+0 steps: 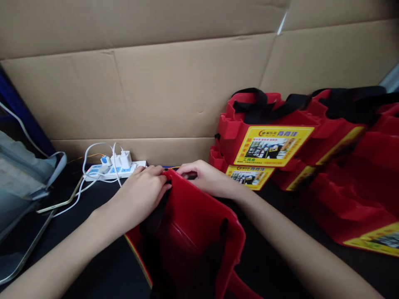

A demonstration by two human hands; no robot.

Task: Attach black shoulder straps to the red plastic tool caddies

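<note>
A red plastic tool box [199,216], open at the top, stands in front of me with its dark inside facing up. Black strap material [152,220] lies within it, partly lost in shadow. My left hand [146,185] is closed over the far left corner, fingers on the rim and thumb on the inner side. On the outside of that same corner is my right hand [201,176], its fingers curled against the wall. The box wall hides the right fingertips, so I cannot tell what they pinch.
More red tool boxes [229,126] with black straps and yellow labels [274,145] are stacked at the right. A white power strip [137,166] with chargers and cables sits at the back left. A grey bag [21,174] is at far left. Cardboard [156,95] stands behind.
</note>
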